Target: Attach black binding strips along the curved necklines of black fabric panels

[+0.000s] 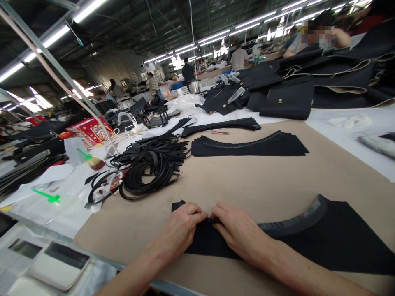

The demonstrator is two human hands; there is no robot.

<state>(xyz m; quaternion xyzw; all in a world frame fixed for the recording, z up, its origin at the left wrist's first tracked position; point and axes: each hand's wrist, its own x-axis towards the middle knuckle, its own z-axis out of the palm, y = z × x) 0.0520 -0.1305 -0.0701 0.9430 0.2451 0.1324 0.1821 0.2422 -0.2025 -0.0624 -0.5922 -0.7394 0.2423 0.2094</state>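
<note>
A black curved panel (308, 242) lies flat on the brown-covered table in front of me. A shiny grey-black band follows its concave upper edge. My left hand (185, 224) pinches that edge near the panel's left end. Close beside it, my right hand (234, 228) grips the same edge with bent fingers, and a small folded bit of the edge shows between the two hands. The fingertips partly cover what they hold. Farther back sits a stack of similar black panels (247, 148), with more curved pieces (222, 126) behind it.
A coil of black strips (148, 174) lies left of the panel stack. Small red-handled snips (220, 132) rest behind the stack. At left are a green-tipped glue bottle (94, 161) and a green applicator (47, 196). Black bag pieces (286, 98) are piled at the back right; a person sits beyond.
</note>
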